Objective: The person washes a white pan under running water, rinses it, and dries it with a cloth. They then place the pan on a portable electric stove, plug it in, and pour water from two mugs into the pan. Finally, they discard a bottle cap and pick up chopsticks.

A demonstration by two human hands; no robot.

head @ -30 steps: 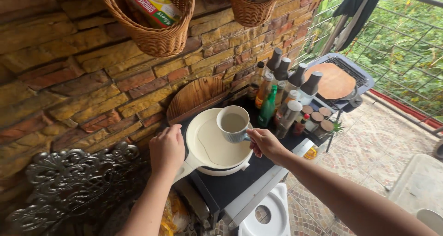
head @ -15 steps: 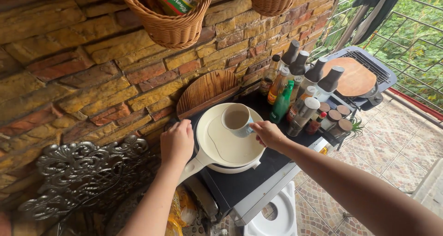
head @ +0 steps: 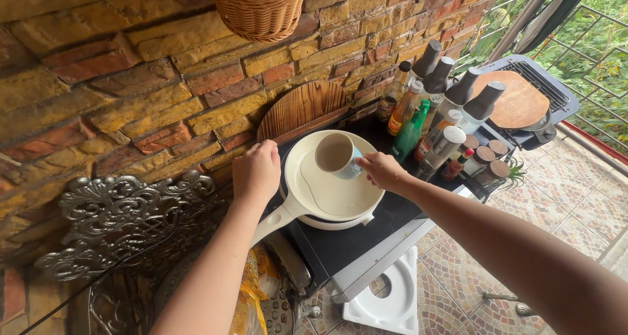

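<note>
Head view, left to right, all placed relative to the cream pan [head: 340, 194] on the black stove [head: 366, 237]. Ornate metal grille [head: 124, 217] is seen far left of the pan, against the brick wall. Left hand [head: 256, 171] is closed loosely at the pan's left rim, above its handle [head: 278, 220]; whether it grips cannot be told. Cup [head: 337, 156] of pale liquid is held over the pan by the right hand [head: 381, 170], fingers pinched on its side. Sauce bottles [head: 425, 119] stand right of the pan.
</note>
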